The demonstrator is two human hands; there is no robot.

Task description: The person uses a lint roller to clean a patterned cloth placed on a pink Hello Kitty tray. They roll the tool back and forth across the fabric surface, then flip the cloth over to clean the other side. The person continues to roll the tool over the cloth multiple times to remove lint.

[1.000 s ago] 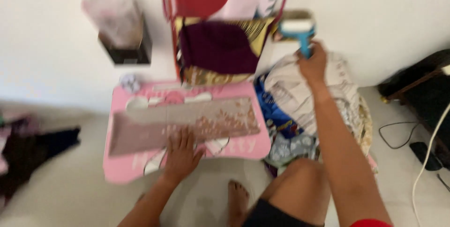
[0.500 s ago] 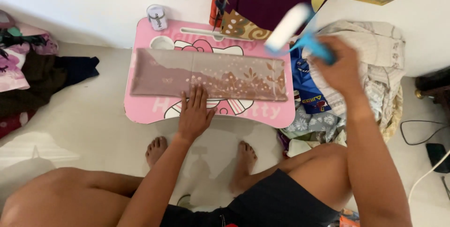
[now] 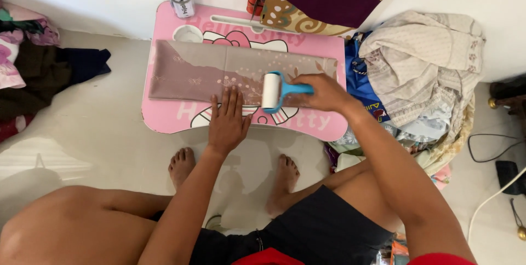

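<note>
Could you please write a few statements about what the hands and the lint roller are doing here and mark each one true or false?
1. The right hand holds a blue-handled lint roller on the folded brown cloth. True.
2. The left hand is lifted clear of the pink lap table. False: it lies flat, fingers on the cloth's near edge.
3. A small cylindrical container stands at the table's far left corner. True.
4. The heap of clothes lies on the table. False: it lies on the floor to its right.
</note>
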